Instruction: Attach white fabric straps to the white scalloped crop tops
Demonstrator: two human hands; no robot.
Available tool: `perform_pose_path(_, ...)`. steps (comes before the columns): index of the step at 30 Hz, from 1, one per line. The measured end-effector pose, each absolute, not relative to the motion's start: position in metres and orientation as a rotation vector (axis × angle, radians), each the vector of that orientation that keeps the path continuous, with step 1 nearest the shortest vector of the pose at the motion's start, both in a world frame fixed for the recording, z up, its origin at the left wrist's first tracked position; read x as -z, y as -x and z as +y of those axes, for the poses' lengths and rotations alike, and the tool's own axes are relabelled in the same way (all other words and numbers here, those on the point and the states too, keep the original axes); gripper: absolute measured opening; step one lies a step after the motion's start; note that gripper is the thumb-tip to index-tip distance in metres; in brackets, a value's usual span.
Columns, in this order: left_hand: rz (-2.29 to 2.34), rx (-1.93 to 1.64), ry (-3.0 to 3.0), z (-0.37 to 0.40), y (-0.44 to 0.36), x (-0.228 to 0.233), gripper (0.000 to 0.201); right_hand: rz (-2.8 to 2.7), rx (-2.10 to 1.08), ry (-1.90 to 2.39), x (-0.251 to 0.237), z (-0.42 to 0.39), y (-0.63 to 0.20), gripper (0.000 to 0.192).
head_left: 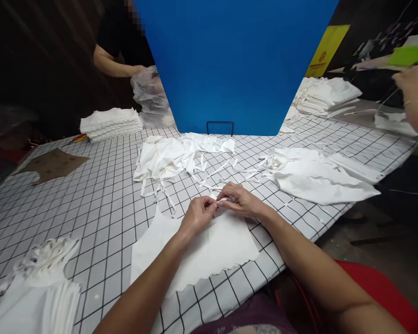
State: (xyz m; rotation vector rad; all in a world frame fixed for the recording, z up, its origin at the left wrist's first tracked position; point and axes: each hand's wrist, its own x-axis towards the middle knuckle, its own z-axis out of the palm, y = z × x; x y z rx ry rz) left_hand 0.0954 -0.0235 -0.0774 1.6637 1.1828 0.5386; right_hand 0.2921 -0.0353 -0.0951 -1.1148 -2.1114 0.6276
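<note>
A white fabric garment piece with thin straps lies flat on the table in front of me. At its far edge my left hand is closed, thumb and fingers pinching the white strap. Right beside it, fingertips almost touching, my right hand also pinches the strap. The exact spot between the fingertips is partly hidden. Beyond my hands lies a crumpled pile of white garments with loose straps, and to the right is another white garment pile.
A grid-patterned cloth covers the table. Folded white stacks sit front left, with another stack at back left. A brown pattern piece lies left. A blue board stands ahead. Co-workers' arms show at both sides.
</note>
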Motion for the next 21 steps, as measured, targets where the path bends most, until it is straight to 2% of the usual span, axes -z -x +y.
perform_pose_path(6, 1.211, -0.547, -1.589, -0.026, -0.083, 0.085, 0.025, -1.883, -0.901, 1.236, 0.093, -0.033, -0.308, 0.032)
perform_pose_path(9, 1.217, -0.552, -1.558, -0.025, -0.077, 0.088, 0.026, -1.749, -0.931, 1.277, 0.094, -0.032, -0.314, 0.035)
perform_pose_path(12, 1.218, -0.540, -1.554, -0.026, -0.075, 0.086, 0.026, -1.730, -0.811, 1.268, 0.097, -0.031, -0.315, 0.033)
perform_pose_path(16, 1.234, -0.545, -1.637, -0.028, -0.082, 0.076, 0.024, -1.888, -0.415, 1.261, 0.102, -0.030, -0.303, 0.026)
perform_pose_path(18, 1.220, -0.558, -1.719, -0.028, -0.086, 0.072, 0.022, -2.031, -0.404, 1.173, 0.104, -0.031, -0.295, 0.024)
perform_pose_path(21, 1.201, -0.595, -1.801, -0.026, -0.087, 0.070, 0.019, -2.137, -0.558, 1.032, 0.106, -0.030, -0.285, 0.020)
